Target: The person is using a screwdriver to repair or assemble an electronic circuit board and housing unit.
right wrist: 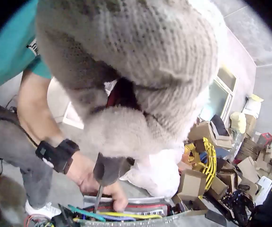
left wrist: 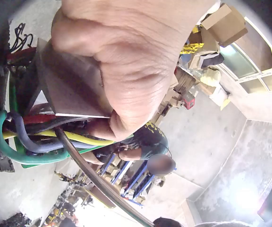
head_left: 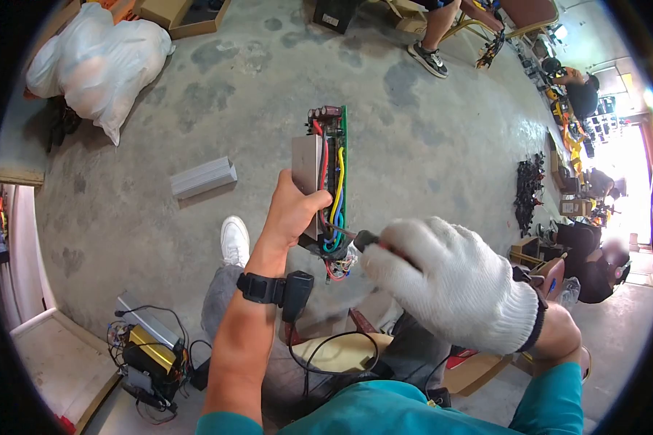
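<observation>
My bare left hand (head_left: pixel 292 212) grips a green circuit board assembly (head_left: pixel 344 130) by the flat metal block (head_left: pixel 305 161) along its side, thumb lying near the wires. Red, black, yellow, blue and green wires (head_left: pixel 339 185) run down the board and bend round at its lower end. In a white knitted glove, my right hand (head_left: pixel 450 279) holds a screwdriver with a dark handle (right wrist: pixel 108 168). Its metal shaft (left wrist: pixel 96 177) reaches in among the wires beside the metal block in the left wrist view; the tip is hidden there.
A silver metal housing (head_left: pixel 203 179) lies on the concrete floor ahead. White plastic bags (head_left: pixel 98 61) stand at the far left. Near my left leg is a gold-coloured device (head_left: pixel 151 348) with loose cables. Dark parts (head_left: pixel 530 192) are heaped on the right, where other people sit.
</observation>
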### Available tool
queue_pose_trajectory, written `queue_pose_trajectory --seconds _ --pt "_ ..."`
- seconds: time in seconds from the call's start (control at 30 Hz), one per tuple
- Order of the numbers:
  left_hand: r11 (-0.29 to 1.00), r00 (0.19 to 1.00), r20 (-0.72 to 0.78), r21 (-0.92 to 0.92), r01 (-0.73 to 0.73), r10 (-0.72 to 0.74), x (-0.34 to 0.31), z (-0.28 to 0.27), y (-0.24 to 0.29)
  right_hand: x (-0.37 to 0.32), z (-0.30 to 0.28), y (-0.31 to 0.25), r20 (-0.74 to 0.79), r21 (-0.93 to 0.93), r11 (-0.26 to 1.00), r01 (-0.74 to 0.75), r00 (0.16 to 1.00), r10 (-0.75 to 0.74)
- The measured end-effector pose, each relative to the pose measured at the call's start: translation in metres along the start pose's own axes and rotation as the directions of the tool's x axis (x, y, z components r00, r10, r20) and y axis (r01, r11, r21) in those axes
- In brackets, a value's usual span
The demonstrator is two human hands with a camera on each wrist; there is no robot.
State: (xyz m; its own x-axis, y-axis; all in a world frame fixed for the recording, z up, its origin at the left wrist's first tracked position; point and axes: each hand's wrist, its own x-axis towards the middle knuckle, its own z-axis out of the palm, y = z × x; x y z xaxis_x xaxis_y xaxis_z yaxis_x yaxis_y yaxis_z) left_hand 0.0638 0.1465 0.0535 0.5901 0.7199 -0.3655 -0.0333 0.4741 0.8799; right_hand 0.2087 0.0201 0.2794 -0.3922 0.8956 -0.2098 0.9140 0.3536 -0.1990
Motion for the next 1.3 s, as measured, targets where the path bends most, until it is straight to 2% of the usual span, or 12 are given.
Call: queue_pose_trajectory --seconds 0.13,0.27,0.47,0.53,0.57,0.73,0.83,0.97,1.03,1.17,1.23,1.3 --pt "0.995 0.988 -0.138 -0.065 -0.076 0.067 -0.001 0.005 -0.002 -0.005 0.002 0.001 -0.076 0.176 0.974 -0.144 0.984 0.159" --pt "0.991 0.993 -0.090 -0.104 -0.087 0.078 0.003 -0.001 -0.009 -0.009 0.008 0.007 -0.177 0.119 0.993 0.012 0.984 0.009" --pt "0.992 0.992 -0.111 -0.105 -0.076 0.065 -0.006 0.001 0.003 -0.007 0.000 -0.010 -0.033 0.158 0.941 -0.299 0.951 0.308" --pt "0.994 0.998 -0.047 -0.103 -0.047 0.042 -0.004 -0.004 -0.001 -0.004 0.007 0.004 -0.230 0.090 0.994 0.067 0.972 -0.045" --pt "0.993 0.998 -0.045 -0.103 -0.049 0.045 -0.003 -0.005 -0.005 -0.004 0.005 0.000 -0.231 0.087 0.994 0.066 0.972 -0.044" --pt "0.988 0.984 -0.169 -0.134 -0.082 0.058 -0.001 -0.002 -0.014 0.002 -0.011 -0.021 0.015 -0.029 0.924 -0.382 0.924 0.382" --pt "0.989 0.990 -0.124 -0.125 -0.075 0.059 -0.004 -0.003 -0.010 -0.002 -0.001 -0.007 -0.195 -0.009 0.999 -0.039 0.980 0.036" --pt "0.991 0.979 -0.196 -0.111 -0.078 0.055 -0.008 -0.004 -0.008 -0.003 -0.011 -0.026 -0.069 -0.090 0.996 -0.028 0.997 0.022" --pt "0.983 0.985 -0.157 -0.154 -0.096 0.072 -0.009 -0.005 -0.006 0.005 -0.017 -0.043 0.093 -0.054 0.909 -0.414 0.904 0.417" --pt "0.988 0.990 -0.124 -0.131 -0.086 0.070 -0.014 -0.008 0.000 -0.002 -0.017 -0.044 -0.016 0.058 0.937 -0.343 0.939 0.345" --pt "0.974 0.985 -0.100 -0.167 -0.154 0.138 -0.013 -0.009 -0.005 -0.001 -0.009 -0.038 -0.122 -0.166 0.985 -0.040 0.992 0.020" --pt "0.969 0.975 -0.166 -0.176 -0.176 0.147 -0.013 -0.009 -0.008 0.001 -0.010 -0.055 -0.056 -0.124 0.970 -0.207 0.978 0.202"
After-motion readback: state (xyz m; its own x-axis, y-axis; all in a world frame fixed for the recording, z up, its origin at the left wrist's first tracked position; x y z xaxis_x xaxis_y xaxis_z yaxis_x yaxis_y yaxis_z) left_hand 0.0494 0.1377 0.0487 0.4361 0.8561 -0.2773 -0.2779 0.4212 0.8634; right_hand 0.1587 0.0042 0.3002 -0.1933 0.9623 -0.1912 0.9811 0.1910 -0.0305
